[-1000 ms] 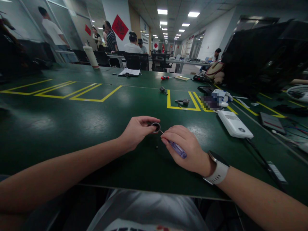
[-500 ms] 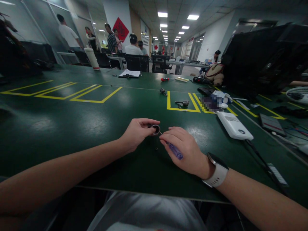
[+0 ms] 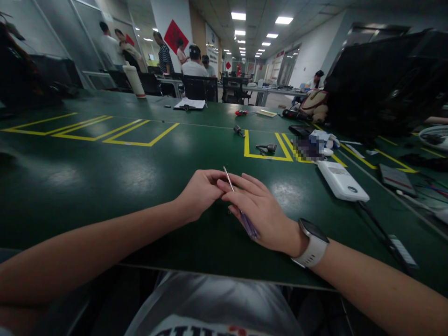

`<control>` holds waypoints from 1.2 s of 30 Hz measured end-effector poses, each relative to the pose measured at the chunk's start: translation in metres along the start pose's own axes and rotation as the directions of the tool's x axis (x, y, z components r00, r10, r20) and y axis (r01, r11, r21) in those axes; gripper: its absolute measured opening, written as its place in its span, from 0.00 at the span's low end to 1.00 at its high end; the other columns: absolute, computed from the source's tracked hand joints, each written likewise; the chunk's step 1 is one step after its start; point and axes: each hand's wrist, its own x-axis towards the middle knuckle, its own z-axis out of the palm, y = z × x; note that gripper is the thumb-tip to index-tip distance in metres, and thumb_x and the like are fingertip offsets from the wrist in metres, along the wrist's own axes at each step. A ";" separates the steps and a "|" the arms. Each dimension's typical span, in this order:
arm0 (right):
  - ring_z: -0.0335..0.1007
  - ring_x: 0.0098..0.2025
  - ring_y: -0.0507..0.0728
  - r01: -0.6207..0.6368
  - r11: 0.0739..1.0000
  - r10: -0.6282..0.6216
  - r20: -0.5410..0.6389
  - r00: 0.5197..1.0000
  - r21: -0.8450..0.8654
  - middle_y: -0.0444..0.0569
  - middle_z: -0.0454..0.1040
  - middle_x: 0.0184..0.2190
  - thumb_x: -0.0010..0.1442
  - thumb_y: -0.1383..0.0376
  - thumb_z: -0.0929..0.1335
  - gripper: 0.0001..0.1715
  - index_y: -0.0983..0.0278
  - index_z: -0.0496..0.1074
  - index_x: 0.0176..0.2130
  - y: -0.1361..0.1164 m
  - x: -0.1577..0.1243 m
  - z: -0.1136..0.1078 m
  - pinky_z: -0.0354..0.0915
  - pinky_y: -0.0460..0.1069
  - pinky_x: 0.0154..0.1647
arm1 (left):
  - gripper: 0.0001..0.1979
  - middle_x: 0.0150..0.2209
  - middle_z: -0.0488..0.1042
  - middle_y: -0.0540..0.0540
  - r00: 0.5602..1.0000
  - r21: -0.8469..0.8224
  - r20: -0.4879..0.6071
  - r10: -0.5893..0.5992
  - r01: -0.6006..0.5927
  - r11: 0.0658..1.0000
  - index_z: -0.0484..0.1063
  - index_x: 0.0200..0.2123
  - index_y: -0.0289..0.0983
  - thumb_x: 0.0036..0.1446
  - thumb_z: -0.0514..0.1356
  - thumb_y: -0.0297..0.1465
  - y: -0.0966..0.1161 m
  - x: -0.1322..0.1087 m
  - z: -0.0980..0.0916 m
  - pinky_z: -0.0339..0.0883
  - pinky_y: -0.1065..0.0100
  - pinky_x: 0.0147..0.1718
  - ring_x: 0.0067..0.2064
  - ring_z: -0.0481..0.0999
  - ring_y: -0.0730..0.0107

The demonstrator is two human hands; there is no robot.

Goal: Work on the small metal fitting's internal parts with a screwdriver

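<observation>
My left hand (image 3: 201,191) rests on the green table (image 3: 105,177) with its fingers curled shut; what they hold is hidden behind my right fingers. My right hand (image 3: 261,210), with a white watch (image 3: 313,242) on the wrist, lies just right of it, fingers stretched forward over the left fingertips. It pinches a small screwdriver (image 3: 245,219) with a clear purple handle. The thin metal shaft points up and away above both hands.
A white box-shaped device (image 3: 341,179) with a black cable lies to the right. Small tools (image 3: 266,148) sit in a yellow-taped square further back, beyond them a red-handled screwdriver (image 3: 241,112), papers (image 3: 189,104) and a white bottle (image 3: 133,81). A black bag (image 3: 378,79) stands at right. People are in the background.
The screwdriver tip has lifted out of the small ring and now points upward. My right fingers have slid forward over my left fingertips, and the ring is no longer visible.
</observation>
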 end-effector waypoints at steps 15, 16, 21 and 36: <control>0.71 0.36 0.54 -0.267 0.855 0.332 -0.072 0.941 0.445 0.49 0.77 0.33 0.62 0.63 0.62 0.11 0.64 0.72 0.39 -0.004 -0.005 -0.010 0.68 0.51 0.39 | 0.09 0.33 0.77 0.45 0.973 -0.121 -0.230 0.026 -0.055 0.991 0.74 0.31 0.31 0.42 0.63 0.20 0.024 0.019 -0.020 0.72 0.64 0.39 0.33 0.77 0.68; 0.71 0.33 0.53 -0.347 0.775 0.423 -0.025 0.906 0.528 0.48 0.76 0.30 0.62 0.61 0.62 0.13 0.65 0.73 0.35 -0.003 -0.004 -0.011 0.68 0.49 0.34 | 0.10 0.32 0.77 0.46 0.974 -0.127 -0.226 0.015 -0.045 0.991 0.74 0.32 0.30 0.42 0.63 0.20 0.024 0.020 -0.021 0.72 0.64 0.40 0.34 0.77 0.69; 0.71 0.25 0.52 -0.584 0.487 0.653 0.173 0.738 0.649 0.47 0.74 0.23 0.59 0.56 0.64 0.18 0.67 0.73 0.28 0.004 -0.002 -0.008 0.66 0.46 0.25 | 0.12 0.30 0.76 0.47 0.983 -0.171 -0.175 -0.056 0.026 0.985 0.73 0.34 0.30 0.42 0.62 0.17 0.021 0.020 -0.019 0.71 0.64 0.43 0.34 0.77 0.69; 0.72 0.25 0.52 -0.608 0.658 0.596 0.187 0.781 0.443 0.46 0.75 0.23 0.61 0.60 0.62 0.16 0.66 0.72 0.28 0.009 -0.005 0.000 0.64 0.46 0.26 | 0.15 0.34 0.76 0.46 0.986 -0.189 -0.149 -0.078 0.049 0.981 0.72 0.35 0.30 0.41 0.61 0.15 0.020 0.018 -0.018 0.70 0.65 0.40 0.34 0.77 0.69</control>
